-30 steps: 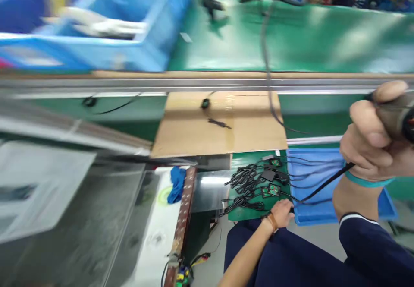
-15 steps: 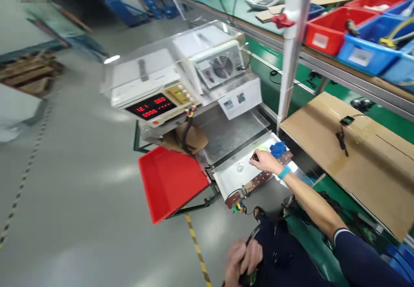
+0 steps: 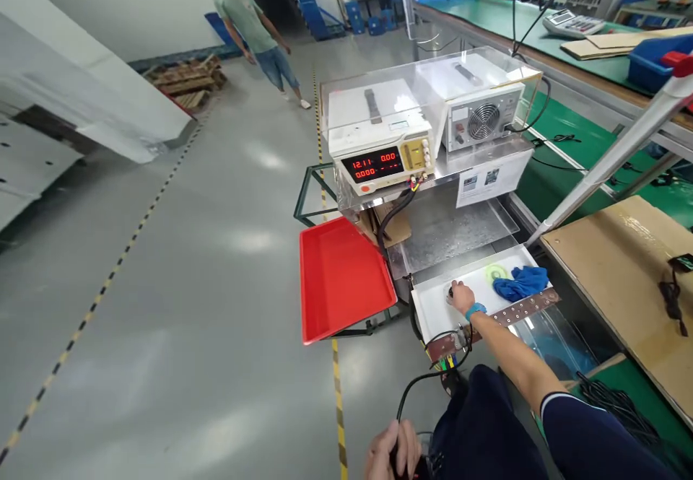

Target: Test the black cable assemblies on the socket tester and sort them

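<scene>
My right hand has its fingers closed round a small dark object, low over the white tray. A blue band circles its wrist. Right of it in the tray lie a yellow-green ring and a crumpled blue cloth. Along the tray's front edge runs a brown strip with holes, with a metal clamp-like part and coloured wires at its left end. Near my lap, my left hand is wrapped round a black cable; a dark item below it is partly hidden.
Left of the tray stands a red bin. Above is a power supply with red digits, beside a fan-fronted unit, under a clear cover. A slanted metal post and cardboard are at right. A person walks behind.
The view has swung left. My right hand has moved left along the tray, away from the ring and cloth, still closed on the dark object. My left hand still grips the cable.
</scene>
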### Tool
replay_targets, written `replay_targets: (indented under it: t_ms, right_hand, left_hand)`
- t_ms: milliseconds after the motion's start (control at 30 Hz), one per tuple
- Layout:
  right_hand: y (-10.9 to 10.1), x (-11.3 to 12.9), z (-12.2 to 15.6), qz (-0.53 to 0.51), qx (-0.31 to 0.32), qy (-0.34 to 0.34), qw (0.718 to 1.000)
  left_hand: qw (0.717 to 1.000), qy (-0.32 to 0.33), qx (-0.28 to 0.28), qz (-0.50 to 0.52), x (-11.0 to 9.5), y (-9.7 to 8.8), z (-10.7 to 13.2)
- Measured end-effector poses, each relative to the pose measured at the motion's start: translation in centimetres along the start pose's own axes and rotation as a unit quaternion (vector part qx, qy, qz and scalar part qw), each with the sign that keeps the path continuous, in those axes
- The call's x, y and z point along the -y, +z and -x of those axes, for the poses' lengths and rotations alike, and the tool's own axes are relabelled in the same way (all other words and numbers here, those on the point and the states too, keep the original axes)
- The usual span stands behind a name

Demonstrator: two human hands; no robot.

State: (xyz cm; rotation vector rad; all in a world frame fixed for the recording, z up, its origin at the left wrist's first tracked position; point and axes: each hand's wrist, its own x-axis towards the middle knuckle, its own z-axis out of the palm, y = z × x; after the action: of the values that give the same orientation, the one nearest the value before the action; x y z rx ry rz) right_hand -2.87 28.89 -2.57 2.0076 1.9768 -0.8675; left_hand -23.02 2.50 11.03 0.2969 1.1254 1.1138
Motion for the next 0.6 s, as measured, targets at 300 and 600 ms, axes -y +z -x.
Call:
replay_targets:
  t_ms: [300, 600]
  right_hand:
    - [-1.1, 0.0, -1.0, 0.009, 0.019, 0.046, 0.999]
    - [-0.7, 0.4, 10.5, -0.515, 0.524, -0.068, 0.675]
  left_hand:
    - [0.974, 0.068, -0.067, -0.207, -3.4, 1.9, -2.0]
    - [0.749, 0.259, 0.366, -0.488, 5.8, 13.6, -4.0]
